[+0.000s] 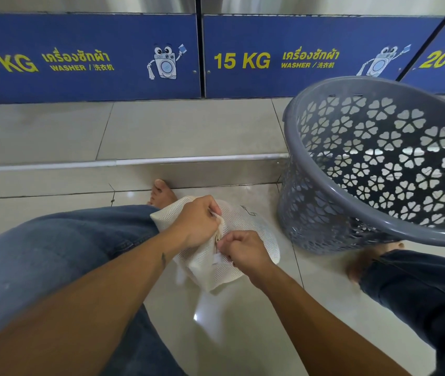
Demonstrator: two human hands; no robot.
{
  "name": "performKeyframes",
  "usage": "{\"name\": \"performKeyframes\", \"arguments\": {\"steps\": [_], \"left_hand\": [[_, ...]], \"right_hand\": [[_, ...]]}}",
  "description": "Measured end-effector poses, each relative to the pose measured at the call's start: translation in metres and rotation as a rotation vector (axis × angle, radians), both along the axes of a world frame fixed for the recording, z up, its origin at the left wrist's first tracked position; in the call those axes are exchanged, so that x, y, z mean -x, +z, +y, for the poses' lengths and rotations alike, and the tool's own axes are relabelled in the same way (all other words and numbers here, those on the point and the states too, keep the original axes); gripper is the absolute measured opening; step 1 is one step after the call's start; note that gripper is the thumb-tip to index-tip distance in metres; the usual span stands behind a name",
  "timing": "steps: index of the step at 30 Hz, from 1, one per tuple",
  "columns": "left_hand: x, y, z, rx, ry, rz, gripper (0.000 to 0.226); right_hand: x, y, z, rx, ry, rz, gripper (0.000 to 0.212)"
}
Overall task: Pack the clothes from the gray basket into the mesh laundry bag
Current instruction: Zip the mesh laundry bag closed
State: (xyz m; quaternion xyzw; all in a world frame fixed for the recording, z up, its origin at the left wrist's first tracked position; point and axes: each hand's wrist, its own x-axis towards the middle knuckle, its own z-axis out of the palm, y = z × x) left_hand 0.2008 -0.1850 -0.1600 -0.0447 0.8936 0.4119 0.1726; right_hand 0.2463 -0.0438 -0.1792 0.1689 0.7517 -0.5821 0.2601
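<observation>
A white mesh laundry bag (251, 226) lies full and rounded on the tiled floor between my knees. My left hand (195, 221) grips the bag's edge at its opening, fingers closed on the fabric. My right hand (243, 249) pinches the bag's edge just below, near a small white tab, perhaps the zipper pull. A bit of cloth shows in the gap between my hands. The gray basket (351, 196), with flower-shaped holes, stands tilted toward me at the right; no clothes show inside it.
Blue washer panels (88, 58) marked 15 KG line the back above a raised tiled step (161, 131) with a metal edge. My jeans-clad legs (61, 248) and bare feet (161, 195) flank the bag on the glossy floor.
</observation>
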Motion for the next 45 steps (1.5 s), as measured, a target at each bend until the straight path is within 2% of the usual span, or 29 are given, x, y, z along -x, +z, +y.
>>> {"name": "performKeyframes", "arguments": {"steps": [4,7,10,12,15,17,25,28,31,35,41,45], "left_hand": [[-0.001,-0.001,-0.002,-0.029,0.009,0.0,0.009],[0.001,0.0,-0.003,-0.041,0.018,-0.006,0.008],[0.004,0.001,-0.004,-0.046,0.013,-0.03,0.008],[0.005,0.0,-0.001,-0.052,0.005,-0.066,0.009],[0.004,-0.001,0.003,-0.06,-0.031,-0.137,0.027],[0.005,-0.002,0.004,-0.066,-0.05,-0.163,0.034],[0.011,-0.001,-0.001,-0.09,-0.046,-0.175,0.033],[0.012,0.001,-0.001,-0.109,-0.093,-0.214,0.044],[0.008,0.002,0.002,-0.191,-0.145,-0.273,0.066],[0.005,0.0,0.005,-0.12,-0.197,-0.252,0.084],[0.003,0.001,0.006,-0.086,-0.245,-0.254,0.081],[0.004,-0.004,0.005,-0.132,-0.239,-0.269,0.069]], "right_hand": [[0.0,0.001,0.0,-0.036,0.047,-0.007,0.022],[0.001,0.0,0.0,-0.039,0.056,-0.005,0.027],[-0.002,-0.004,0.001,0.065,-0.04,-0.05,0.028],[-0.004,-0.007,0.003,0.145,-0.1,-0.087,0.02],[-0.004,-0.009,0.005,0.168,-0.124,-0.116,0.014],[-0.002,-0.01,0.006,0.167,-0.12,-0.121,0.015],[-0.004,-0.013,0.007,0.368,-0.192,-0.144,0.028],[-0.005,-0.011,0.008,0.394,-0.246,-0.187,0.024],[0.001,-0.007,0.011,0.29,-0.22,-0.199,0.016],[0.006,0.0,0.016,0.26,-0.157,-0.197,0.022],[0.001,-0.006,0.017,0.484,-0.268,-0.327,0.026],[-0.001,-0.011,0.017,0.426,-0.248,-0.257,0.02]]}}
